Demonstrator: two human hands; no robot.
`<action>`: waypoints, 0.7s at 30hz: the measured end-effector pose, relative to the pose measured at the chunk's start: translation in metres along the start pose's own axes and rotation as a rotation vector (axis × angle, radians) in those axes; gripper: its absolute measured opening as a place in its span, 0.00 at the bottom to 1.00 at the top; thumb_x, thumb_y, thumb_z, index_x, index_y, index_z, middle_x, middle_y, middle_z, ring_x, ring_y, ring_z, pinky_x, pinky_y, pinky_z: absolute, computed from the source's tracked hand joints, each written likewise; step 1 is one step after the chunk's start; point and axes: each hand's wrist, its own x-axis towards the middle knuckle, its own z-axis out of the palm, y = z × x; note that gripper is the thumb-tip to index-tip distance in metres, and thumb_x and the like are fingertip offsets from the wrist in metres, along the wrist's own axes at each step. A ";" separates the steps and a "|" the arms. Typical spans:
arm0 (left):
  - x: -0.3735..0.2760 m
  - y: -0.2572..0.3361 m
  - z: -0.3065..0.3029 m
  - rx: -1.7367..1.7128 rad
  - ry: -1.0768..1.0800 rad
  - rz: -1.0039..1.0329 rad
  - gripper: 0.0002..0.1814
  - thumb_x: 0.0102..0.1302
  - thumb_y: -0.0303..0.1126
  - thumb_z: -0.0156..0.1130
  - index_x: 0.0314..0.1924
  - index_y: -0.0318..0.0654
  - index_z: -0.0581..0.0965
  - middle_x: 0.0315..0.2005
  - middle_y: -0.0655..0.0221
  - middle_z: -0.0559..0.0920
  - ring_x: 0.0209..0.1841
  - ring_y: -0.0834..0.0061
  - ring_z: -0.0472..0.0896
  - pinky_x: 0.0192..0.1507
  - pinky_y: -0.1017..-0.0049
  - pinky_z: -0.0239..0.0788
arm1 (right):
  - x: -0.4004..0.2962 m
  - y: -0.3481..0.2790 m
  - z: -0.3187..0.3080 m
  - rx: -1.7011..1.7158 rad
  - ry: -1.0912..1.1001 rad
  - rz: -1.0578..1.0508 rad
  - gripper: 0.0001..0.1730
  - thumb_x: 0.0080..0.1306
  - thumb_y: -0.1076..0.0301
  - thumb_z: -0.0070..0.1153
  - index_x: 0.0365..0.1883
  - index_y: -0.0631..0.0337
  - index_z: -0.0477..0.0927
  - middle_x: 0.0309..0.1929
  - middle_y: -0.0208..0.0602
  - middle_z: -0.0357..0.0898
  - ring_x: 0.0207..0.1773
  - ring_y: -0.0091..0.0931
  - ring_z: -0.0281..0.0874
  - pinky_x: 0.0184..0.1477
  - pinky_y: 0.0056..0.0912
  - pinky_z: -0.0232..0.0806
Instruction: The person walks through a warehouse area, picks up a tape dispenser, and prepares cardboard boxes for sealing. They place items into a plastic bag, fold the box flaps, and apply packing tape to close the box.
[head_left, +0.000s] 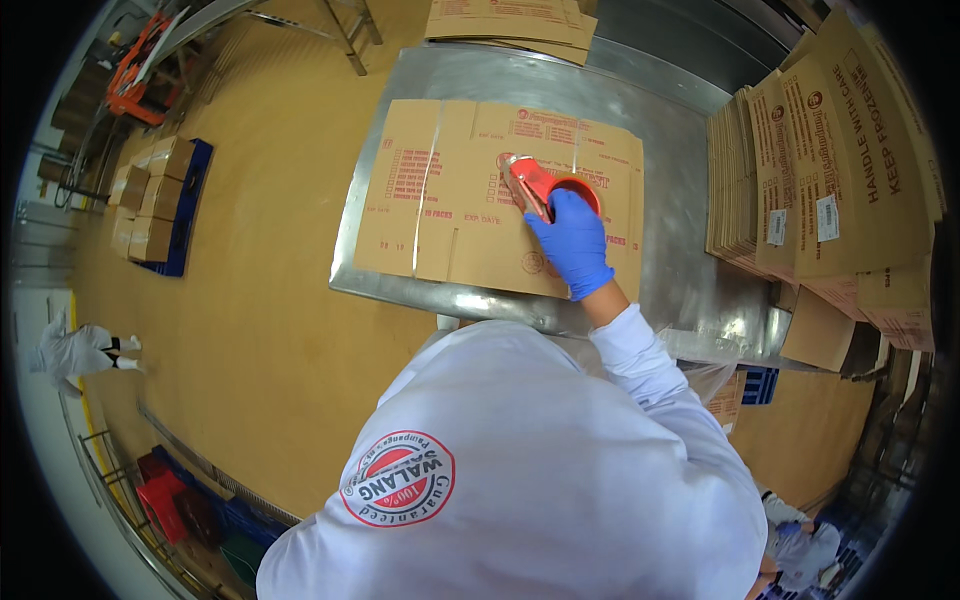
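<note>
My right hand, in a blue glove, grips a red tape dispenser by its handle. The dispenser is over a flattened cardboard box with red print, which lies on a metal table. Two shiny pale strips run across the flat box, one towards its left side and one towards its upper right. My left hand is out of view; the front of my white garment fills the lower middle of the picture.
Flattened cartons stand upright at the table's right side, beside larger cardboard boxes. More flat cartons lie at the far edge. On the floor at left, closed boxes sit on a blue pallet. People are at far left and lower right.
</note>
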 end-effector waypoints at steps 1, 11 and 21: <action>0.005 0.004 -0.019 0.032 -0.023 0.016 0.23 0.57 0.41 0.58 0.51 0.40 0.73 0.47 0.64 0.77 0.44 0.71 0.76 0.43 0.73 0.68 | -0.002 -0.004 0.003 -0.006 0.055 -0.024 0.19 0.53 0.59 0.62 0.37 0.62 0.74 0.37 0.44 0.74 0.37 0.39 0.73 0.39 0.37 0.67; 0.009 0.092 -0.216 0.242 -0.324 0.214 0.22 0.57 0.42 0.58 0.50 0.42 0.75 0.45 0.69 0.79 0.41 0.77 0.78 0.38 0.76 0.70 | -0.090 -0.026 -0.048 0.104 -0.202 0.209 0.15 0.53 0.65 0.62 0.37 0.63 0.76 0.34 0.40 0.75 0.39 0.34 0.73 0.44 0.35 0.66; -0.050 0.254 -0.209 0.186 -0.441 0.475 0.14 0.63 0.34 0.54 0.45 0.35 0.78 0.40 0.66 0.81 0.43 0.77 0.77 0.49 0.77 0.66 | -0.245 -0.056 0.070 0.683 -0.688 0.735 0.12 0.61 0.67 0.55 0.40 0.66 0.77 0.38 0.40 0.78 0.41 0.28 0.74 0.45 0.28 0.66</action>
